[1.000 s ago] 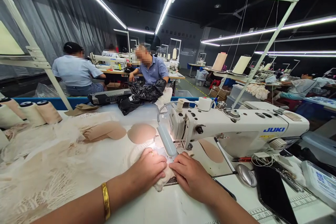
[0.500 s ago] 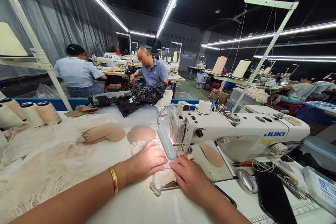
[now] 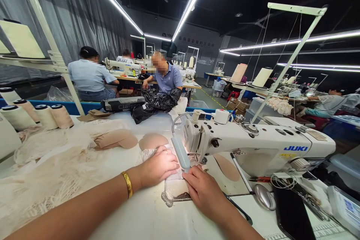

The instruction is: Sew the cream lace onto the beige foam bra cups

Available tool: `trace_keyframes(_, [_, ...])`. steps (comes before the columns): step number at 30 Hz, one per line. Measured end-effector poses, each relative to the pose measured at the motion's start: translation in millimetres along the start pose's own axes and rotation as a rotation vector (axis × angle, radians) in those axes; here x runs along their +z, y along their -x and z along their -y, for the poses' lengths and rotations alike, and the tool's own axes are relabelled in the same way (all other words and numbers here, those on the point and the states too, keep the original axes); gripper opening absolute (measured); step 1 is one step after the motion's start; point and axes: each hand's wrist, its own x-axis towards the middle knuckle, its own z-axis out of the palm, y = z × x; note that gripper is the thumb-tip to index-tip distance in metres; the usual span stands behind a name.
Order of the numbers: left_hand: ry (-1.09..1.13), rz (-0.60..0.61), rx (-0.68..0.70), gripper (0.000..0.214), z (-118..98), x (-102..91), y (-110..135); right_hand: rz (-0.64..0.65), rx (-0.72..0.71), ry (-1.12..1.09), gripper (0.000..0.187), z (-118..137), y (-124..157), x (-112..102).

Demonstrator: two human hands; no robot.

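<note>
My left hand [image 3: 161,165], a gold bracelet at its wrist, presses pale lace fabric [image 3: 146,155] against the table beside the needle area. Its fingers are close together on the cloth. Just right of it, my right hand [image 3: 204,191] is closed, thumb and forefinger pinching the fabric's edge near the presser foot. A grey lamp head [image 3: 180,153] hangs over the work and hides part of the fingertips and the needle. The white sewing machine [image 3: 253,138] stands to the right. Beige oval pads lie behind my left hand [image 3: 153,141] and under the machine arm [image 3: 227,167].
Lace cloth [image 3: 56,165] is heaped on the left near thread cones [image 3: 60,116]. At right lie a black phone [image 3: 294,213], a silver oval object [image 3: 264,197] and a clear box [image 3: 344,206]. A black plastic bag [image 3: 156,105] sits behind. Several people sit at other machines.
The view has turned slightly left, so everything sits a little farther right. My left fingers have shifted slightly away from me; my right hand keeps nearly the same place by the machine.
</note>
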Motion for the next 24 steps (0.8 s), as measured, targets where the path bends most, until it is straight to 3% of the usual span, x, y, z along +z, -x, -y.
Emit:
trace_keyframes(4, [0.012,-0.069,-0.04,0.019,-2.1,6.8,-2.5,-0.019,-0.01,-0.027,0.027,-3.0,0.1,0.6])
trace_keyframes(8, [0.046,-0.157,-0.112,0.029,2.3,10.0,-0.3,-0.051,-0.02,-0.138,0.026,-2.3,1.8,1.0])
trace_keyframes(11, [0.097,-0.203,-0.102,0.03,-3.0,6.0,20.1,-0.037,0.159,-0.423,0.018,10.1,-0.7,-0.1])
trace_keyframes(13, [0.169,-0.242,-0.087,0.027,-21.8,4.5,43.3,0.006,0.368,-0.746,0.02,24.4,-6.0,-0.3])
trace_keyframes(15, [0.413,-0.263,-0.148,0.027,-53.0,7.3,68.3,0.014,0.543,-1.052,0.034,41.6,-12.6,0.8])
trace_keyframes(18, [1.251,-0.083,-0.447,0.038,-103.2,18.3,93.8,-0.103,0.615,-1.297,0.044,69.6,-15.4,6.3])
trace_keyframes(19, [1.496,-0.109,-0.567,0.044,-115.2,21.8,97.1,-0.157,0.604,-1.325,0.044,79.2,-12.4,9.8])
trace_keyframes(21, [1.831,-0.336,-0.739,0.046,-127.4,24.9,96.8,-0.255,0.577,-1.341,0.042,98.2,0.0,20.5])
trace_keyframes(24, [1.929,-0.85,-0.884,0.046,-125.1,18.5,90.5,-0.307,0.561,-1.364,0.044,123.3,25.8,42.0])
